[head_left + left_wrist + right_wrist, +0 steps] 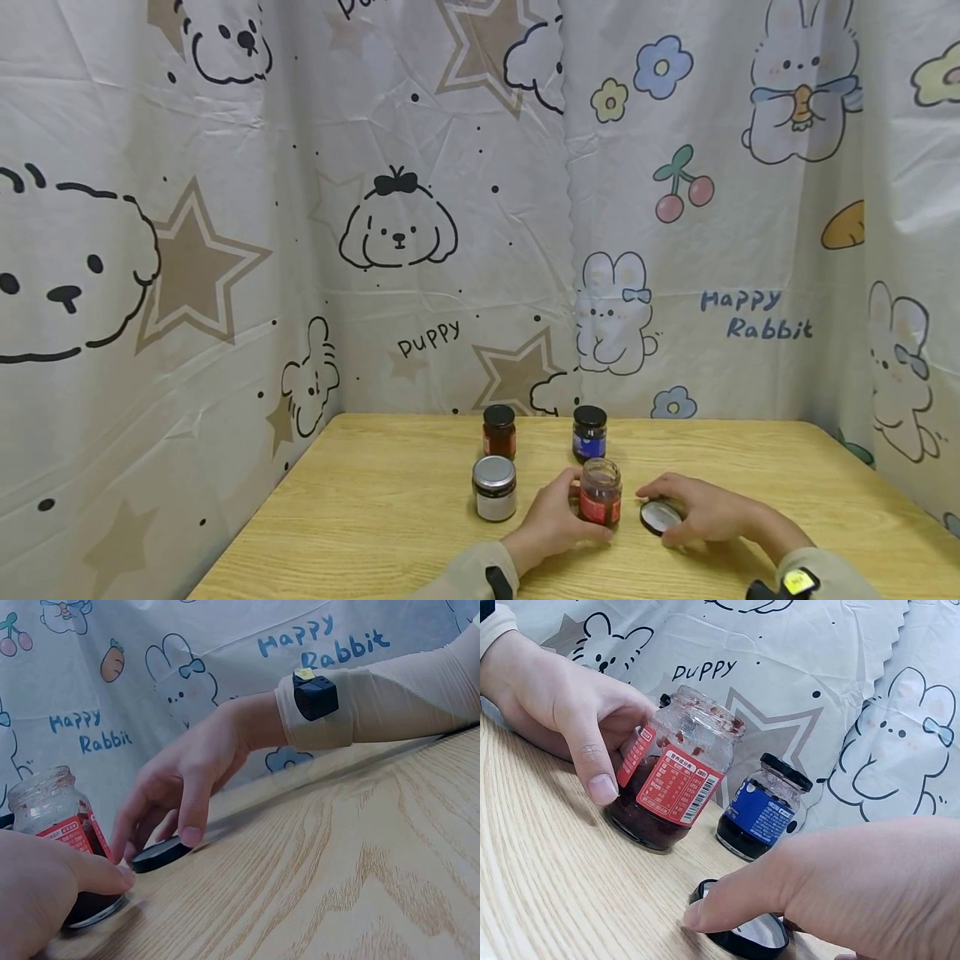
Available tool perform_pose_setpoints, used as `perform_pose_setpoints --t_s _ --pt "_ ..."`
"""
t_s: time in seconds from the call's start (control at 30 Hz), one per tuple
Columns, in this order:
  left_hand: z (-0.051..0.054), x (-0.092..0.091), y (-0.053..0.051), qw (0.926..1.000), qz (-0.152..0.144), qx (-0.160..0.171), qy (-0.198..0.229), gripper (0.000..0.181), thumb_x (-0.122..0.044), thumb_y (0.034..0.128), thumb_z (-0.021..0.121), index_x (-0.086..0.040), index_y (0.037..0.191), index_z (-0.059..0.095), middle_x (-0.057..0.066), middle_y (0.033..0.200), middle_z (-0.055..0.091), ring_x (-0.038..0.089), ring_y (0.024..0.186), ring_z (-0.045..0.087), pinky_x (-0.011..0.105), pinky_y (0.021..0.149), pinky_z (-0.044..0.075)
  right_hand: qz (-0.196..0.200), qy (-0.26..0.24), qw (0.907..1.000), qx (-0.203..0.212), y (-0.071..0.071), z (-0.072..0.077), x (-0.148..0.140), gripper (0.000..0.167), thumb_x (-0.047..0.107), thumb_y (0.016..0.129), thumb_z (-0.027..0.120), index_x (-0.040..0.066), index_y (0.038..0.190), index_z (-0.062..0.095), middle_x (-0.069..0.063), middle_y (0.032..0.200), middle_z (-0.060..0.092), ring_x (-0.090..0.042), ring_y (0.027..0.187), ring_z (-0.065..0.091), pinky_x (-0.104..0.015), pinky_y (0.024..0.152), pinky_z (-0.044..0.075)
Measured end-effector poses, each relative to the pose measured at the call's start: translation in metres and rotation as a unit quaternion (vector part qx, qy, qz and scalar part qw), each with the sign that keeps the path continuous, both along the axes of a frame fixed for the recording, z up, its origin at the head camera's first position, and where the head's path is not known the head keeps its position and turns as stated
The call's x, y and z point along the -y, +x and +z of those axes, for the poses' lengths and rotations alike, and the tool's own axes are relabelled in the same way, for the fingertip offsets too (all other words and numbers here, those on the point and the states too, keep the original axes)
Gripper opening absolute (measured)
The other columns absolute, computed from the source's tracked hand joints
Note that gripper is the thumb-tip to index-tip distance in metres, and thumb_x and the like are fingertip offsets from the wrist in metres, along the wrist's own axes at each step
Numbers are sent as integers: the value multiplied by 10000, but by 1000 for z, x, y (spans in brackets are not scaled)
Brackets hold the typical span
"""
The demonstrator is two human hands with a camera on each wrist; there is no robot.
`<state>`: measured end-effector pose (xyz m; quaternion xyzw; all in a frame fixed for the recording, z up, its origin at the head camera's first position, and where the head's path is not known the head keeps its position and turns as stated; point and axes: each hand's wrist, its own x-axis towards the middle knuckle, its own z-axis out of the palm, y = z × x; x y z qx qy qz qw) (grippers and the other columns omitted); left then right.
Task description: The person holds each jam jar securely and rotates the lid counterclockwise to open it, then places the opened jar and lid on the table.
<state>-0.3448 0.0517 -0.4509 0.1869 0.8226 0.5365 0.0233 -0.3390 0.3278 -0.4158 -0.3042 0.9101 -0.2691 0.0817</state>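
An uncapped glass jar (pixel 601 496) with a red label stands on the table, dark red contents low inside and smears near its mouth. My left hand (pixel 551 518) grips this jar around its lower part, with the thumb on the near side. To its right, my right hand (pixel 708 510) holds a black-rimmed jar lid (pixel 661 517) between thumb and fingers, close to the tabletop. The lid's pale inner face points up. In the right wrist view the thumb covers part of the lid (pixel 761 934). Some of the right fingers are hidden there.
Behind the open jar stands a blue-labelled jar (pixel 589 435) with a black lid. Left of it are a dark-lidded jar (pixel 499 433) and a silver-lidded jar (pixel 494 490) with a pale label. A printed curtain (pixel 450 300) hangs behind the wooden table (pixel 337 525).
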Motion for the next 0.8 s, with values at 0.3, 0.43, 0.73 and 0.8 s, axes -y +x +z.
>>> perform_pose_setpoints --t_s 0.3,0.43,0.73,0.8 --pt "1 3 -1 9995 -110 8 288 692 -141 696 985 -271 1261 608 -67 1191 683 193 1162 630 506 1033 470 6 -297 9995 70 4 5 4 634 213 857 813 7 1403 565 -159 1359 581 -439 1228 523 -662 998 403" --pt "3 5 -1 9993 -152 -2 341 679 -133 700 982 -264 1253 612 -64 1189 686 195 1167 627 502 1038 466 -33 -346 9994 22 5 7 5 673 211 854 810 12 1437 537 -199 1388 560 -491 1238 504 -733 995 370" --pt "6 7 0 9992 -134 -18 368 682 -113 706 974 -233 1270 611 -33 1196 694 224 1178 610 540 1050 441 -197 -617 9979 64 6 11 7 735 190 866 784 6 1502 466 -299 1439 495 -635 1290 407 -817 981 290" --pt "7 7 0 9992 -133 -51 362 673 -110 709 971 -230 1264 611 -30 1196 696 223 1169 611 542 1042 444 -274 -657 9974 104 7 12 8 761 188 868 781 22 1527 441 -299 1437 491 -633 1303 392 -825 980 278"
